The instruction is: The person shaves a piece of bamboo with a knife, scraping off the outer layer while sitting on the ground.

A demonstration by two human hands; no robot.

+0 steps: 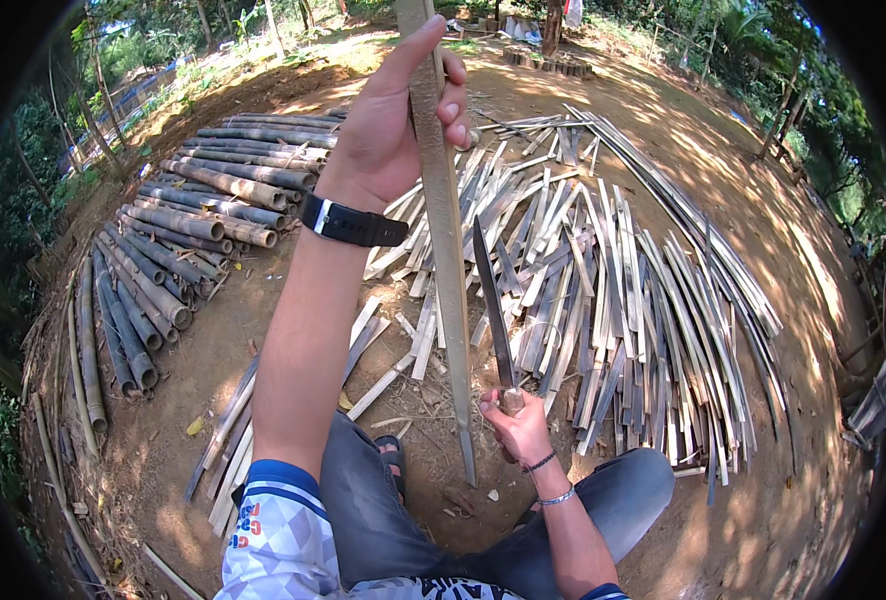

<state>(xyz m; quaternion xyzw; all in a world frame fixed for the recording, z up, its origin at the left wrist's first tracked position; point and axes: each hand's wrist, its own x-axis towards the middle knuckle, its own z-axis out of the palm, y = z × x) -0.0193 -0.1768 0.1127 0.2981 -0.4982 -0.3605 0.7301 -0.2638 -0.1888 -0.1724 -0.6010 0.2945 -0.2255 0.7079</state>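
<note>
Fingers of the left hand point(388, 125) are wrapped around an upright bamboo strip point(445, 250); a long knife point(493, 305) is gripped by the right hand point(516, 425), blade beside it, above split bamboo point(603, 290).

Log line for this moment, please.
left hand: grips bamboo strip upright | right hand: holds knife, blade up beside strip | ground: split strips

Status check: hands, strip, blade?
Left hand gripping long upright split bamboo strip. Right hand holding long dark knife, blade up beside strip. Pile of split bamboo slats lies beyond.
</note>
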